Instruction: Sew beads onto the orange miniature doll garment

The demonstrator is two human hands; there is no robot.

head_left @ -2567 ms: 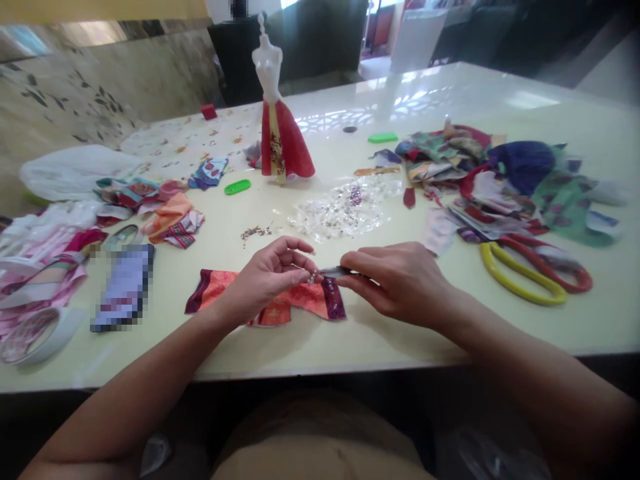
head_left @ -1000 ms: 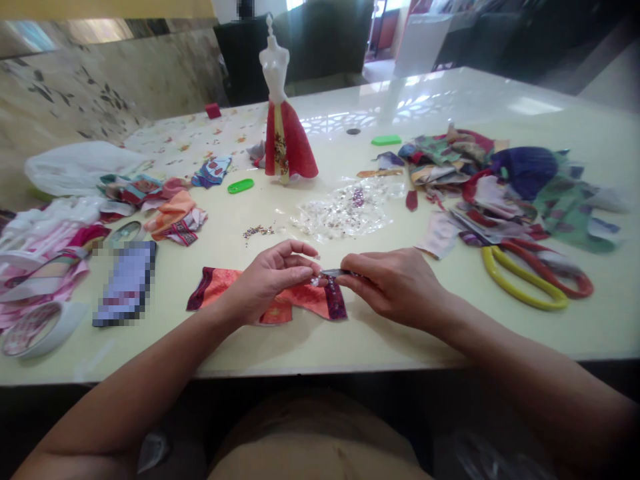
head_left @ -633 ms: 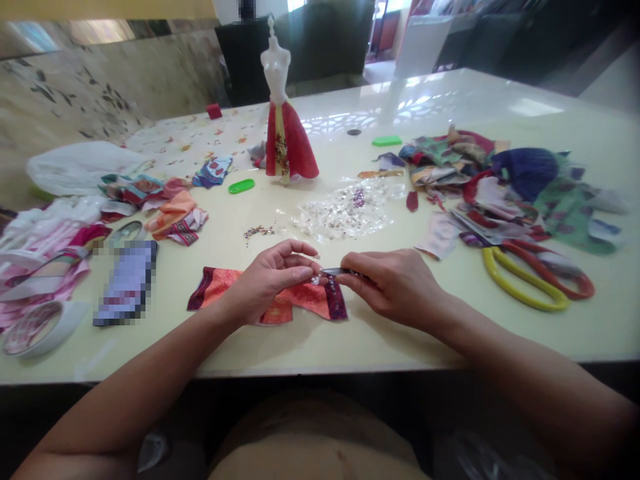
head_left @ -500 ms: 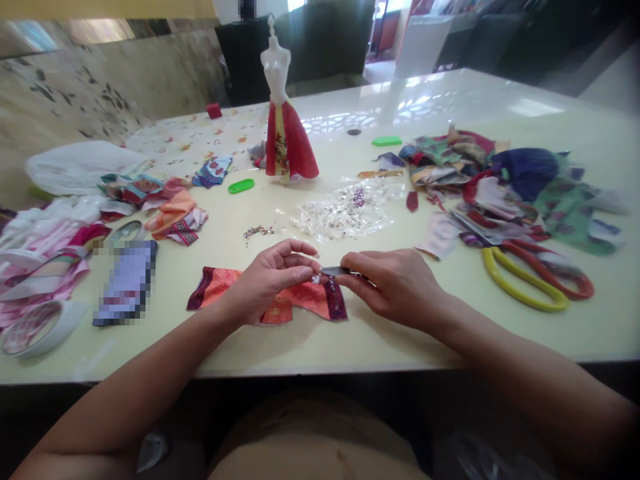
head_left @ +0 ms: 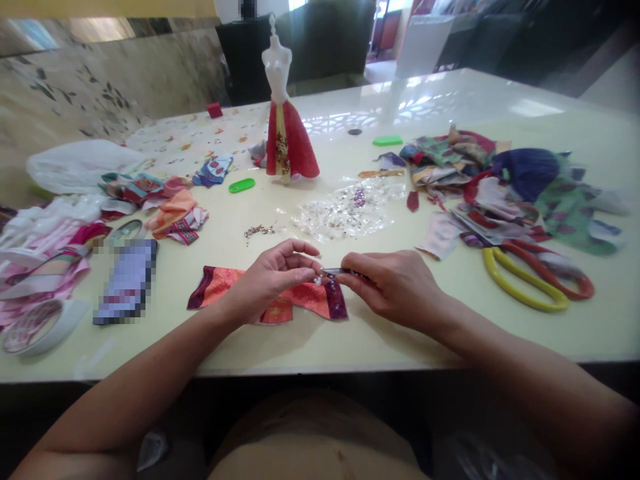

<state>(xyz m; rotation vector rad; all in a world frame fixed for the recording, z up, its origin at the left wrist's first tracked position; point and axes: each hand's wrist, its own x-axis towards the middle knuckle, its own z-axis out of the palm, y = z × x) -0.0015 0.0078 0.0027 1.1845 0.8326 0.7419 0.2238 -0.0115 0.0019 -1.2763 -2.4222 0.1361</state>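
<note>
Head cam: L hand (head_left: 267,277) pinching small white beads (head_left: 318,281) just above orange patterned fabric (head_left: 270,303); R hand (head_left: 393,287) gripping small dark metal tool (head_left: 336,271), tip at beads. Red-and-yellow scissors (head_left: 530,278) well right of fabric.

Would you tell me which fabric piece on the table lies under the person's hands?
The orange-red fabric strip with dark purple ends, beneath the left hand and right hand; the other scraps lie farther off.
</note>
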